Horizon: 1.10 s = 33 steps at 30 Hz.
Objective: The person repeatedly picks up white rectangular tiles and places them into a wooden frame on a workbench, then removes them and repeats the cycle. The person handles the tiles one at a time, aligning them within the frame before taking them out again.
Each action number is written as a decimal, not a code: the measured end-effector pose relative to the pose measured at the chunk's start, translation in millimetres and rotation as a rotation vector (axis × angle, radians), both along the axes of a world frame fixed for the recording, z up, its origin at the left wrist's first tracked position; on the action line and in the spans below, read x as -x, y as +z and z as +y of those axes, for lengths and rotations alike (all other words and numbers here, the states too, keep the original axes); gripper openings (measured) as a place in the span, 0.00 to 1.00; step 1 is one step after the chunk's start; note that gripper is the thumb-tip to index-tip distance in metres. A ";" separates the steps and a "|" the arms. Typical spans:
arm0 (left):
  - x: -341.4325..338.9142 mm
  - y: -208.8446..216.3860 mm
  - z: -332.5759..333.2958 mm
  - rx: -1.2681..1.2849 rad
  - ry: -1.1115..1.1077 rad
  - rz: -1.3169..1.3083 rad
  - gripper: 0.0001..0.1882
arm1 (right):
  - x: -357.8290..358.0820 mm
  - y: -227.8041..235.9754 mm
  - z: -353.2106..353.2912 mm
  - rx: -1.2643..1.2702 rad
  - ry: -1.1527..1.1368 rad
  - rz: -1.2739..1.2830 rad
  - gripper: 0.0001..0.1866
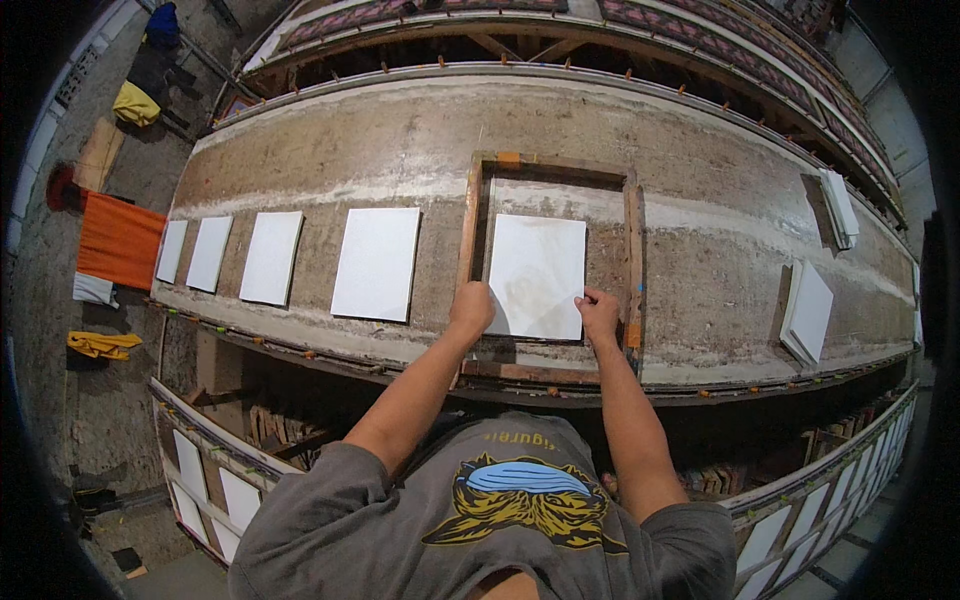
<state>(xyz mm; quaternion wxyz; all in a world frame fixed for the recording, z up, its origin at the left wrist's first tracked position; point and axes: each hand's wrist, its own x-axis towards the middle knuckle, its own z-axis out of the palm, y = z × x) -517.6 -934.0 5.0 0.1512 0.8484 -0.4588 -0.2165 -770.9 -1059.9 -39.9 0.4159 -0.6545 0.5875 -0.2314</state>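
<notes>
A white rectangular panel [538, 270] with a faint beige smudge lies inside a wooden frame [636, 235] on the long table. My left hand [472, 308] is closed at the panel's lower left edge, next to the frame's left bar; its fingertips are hidden. At the opposite edge, my right hand [600, 314] pinches the panel between thumb and fingers. Orange tape marks parts of the frame, whose near bar crosses below both wrists.
Several white panels, the closest being one panel [376, 263], lie in a row to the left. Two stacks of white panels, a near stack [808, 310] and a far stack [838, 208], sit at the right. Orange cloth [115, 240] hangs beyond the table's left end.
</notes>
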 end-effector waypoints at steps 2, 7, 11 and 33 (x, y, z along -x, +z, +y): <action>0.0 -4.4 1.0 0.037 -0.023 -0.021 0.09 | -1.2 2.7 0.3 -0.001 0.000 0.002 0.17; 0.4 -5.0 -1.2 0.018 -0.026 -0.043 0.09 | -3.3 11.5 1.9 -0.021 -0.005 -0.020 0.18; 1.1 -2.7 -0.7 -0.013 -0.027 -0.035 0.07 | -2.4 5.0 0.0 -0.026 0.006 -0.029 0.19; 9.8 57.2 -34.7 -0.046 -0.167 -0.095 0.27 | -12.7 29.6 -15.8 0.232 0.063 0.283 0.30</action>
